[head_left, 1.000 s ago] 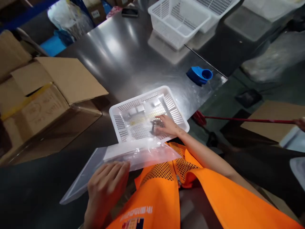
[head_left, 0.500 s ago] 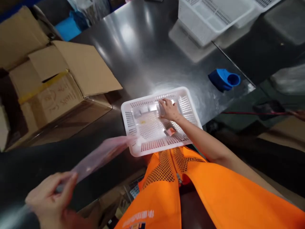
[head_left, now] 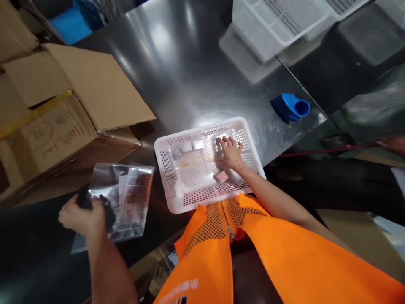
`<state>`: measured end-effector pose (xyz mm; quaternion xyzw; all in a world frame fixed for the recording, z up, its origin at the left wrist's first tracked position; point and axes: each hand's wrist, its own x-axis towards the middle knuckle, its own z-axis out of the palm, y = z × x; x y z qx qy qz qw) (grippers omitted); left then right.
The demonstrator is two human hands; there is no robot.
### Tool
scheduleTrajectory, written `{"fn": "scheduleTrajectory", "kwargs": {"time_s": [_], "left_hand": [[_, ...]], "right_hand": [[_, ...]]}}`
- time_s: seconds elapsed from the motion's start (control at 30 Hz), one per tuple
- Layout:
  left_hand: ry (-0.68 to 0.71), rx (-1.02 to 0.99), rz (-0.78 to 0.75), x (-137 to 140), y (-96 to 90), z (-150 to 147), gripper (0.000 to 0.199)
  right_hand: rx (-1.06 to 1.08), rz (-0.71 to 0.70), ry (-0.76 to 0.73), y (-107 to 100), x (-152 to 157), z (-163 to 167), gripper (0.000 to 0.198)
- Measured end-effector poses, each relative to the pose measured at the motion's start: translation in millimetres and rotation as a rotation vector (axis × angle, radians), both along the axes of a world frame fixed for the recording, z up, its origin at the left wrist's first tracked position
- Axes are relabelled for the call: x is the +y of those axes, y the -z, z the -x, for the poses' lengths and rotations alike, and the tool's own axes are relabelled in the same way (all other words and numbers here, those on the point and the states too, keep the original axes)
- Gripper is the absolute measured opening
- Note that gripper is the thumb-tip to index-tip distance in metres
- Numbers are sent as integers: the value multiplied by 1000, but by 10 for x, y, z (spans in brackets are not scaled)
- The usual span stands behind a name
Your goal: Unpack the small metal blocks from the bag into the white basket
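Observation:
My left hand (head_left: 82,216) is at the left with thumb and fingers apart, over the near edge of a clear plastic bag (head_left: 134,198). The bag lies flat on the dark table; a pale gridded sheet and a dark item show through it. Inside the white perforated basket (head_left: 180,204), my right hand (head_left: 230,154) rests with spread fingers at the right end. Clear packaging lies under and beside that hand, though the contact is hard to make out. A small pinkish piece (head_left: 222,176) sits just below the hand.
An open cardboard box (head_left: 104,93) stands at the left, one flap reaching toward the basket. A blue tape dispenser-like piece (head_left: 292,107) lies on the metal table (head_left: 186,80) at the right. White baskets (head_left: 268,31) stand behind. Another person's hand (head_left: 392,143) shows at the right edge.
My left hand has let go of the plastic it held stretched beside the basket; a clear bag now lies flat there. My right hand stays in the basket, its fingers more spread.

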<state>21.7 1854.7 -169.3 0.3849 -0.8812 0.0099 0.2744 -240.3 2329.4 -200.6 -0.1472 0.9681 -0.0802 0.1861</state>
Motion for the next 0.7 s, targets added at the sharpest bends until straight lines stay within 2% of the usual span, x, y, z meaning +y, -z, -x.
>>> {"fn": "scheduleTrajectory", "kwargs": {"time_s": [0.03, 0.07, 0.1, 0.17, 0.2, 0.27, 0.33, 0.4, 0.43, 0.47, 0.5, 0.57, 0.6, 0.63, 0.67, 0.7], "left_hand": [[169, 80, 120, 212, 2, 134, 42], [314, 124, 173, 458, -5, 293, 37], [480, 152, 131, 724, -13, 472, 37], [773, 210, 10, 1248, -9, 867, 34], [871, 180, -64, 1477, 13, 1068, 35], [1003, 98, -146, 1826, 95, 1443, 31], [1113, 66, -275, 2031, 192, 1747, 32], [1176, 7, -384, 2142, 247, 1963, 36], [1181, -21, -405, 2180, 247, 2036, 40], [1170, -44, -399, 2214, 231, 2086, 44], [1153, -55, -369, 2245, 202, 2112, 50], [1148, -61, -297, 2303, 125, 2096, 55], [1169, -98, -283, 2328, 89, 2057, 53], [1203, -168, -289, 2349, 59, 2000, 47], [1238, -249, -302, 2368, 37, 1928, 39], [1262, -311, -306, 2383, 24, 1845, 30]], "right_hand": [[12, 18, -22, 12, 34, -7, 74], [22, 45, -45, 25, 65, -17, 55], [32, 75, -64, 41, 92, -30, 43], [89, 127, -61, 89, 130, -61, 34], [152, 175, 5, 116, 137, -73, 36], [279, 305, 224, 153, 121, -78, 65], [301, 435, 436, 131, 78, -57, 90], [142, 492, 580, 21, 49, -32, 96], [28, 506, 599, -65, 59, -28, 88], [-72, 533, 572, -165, 93, -33, 75], [-173, 581, 472, -272, 151, -46, 60], [-448, 710, 77, -477, 325, -87, 40], [-637, 778, -118, -557, 422, -102, 44], [-829, 836, -234, -615, 507, -106, 55], [-975, 877, -252, -644, 568, -94, 67], [-1034, 902, -179, -643, 594, -65, 77]]}}
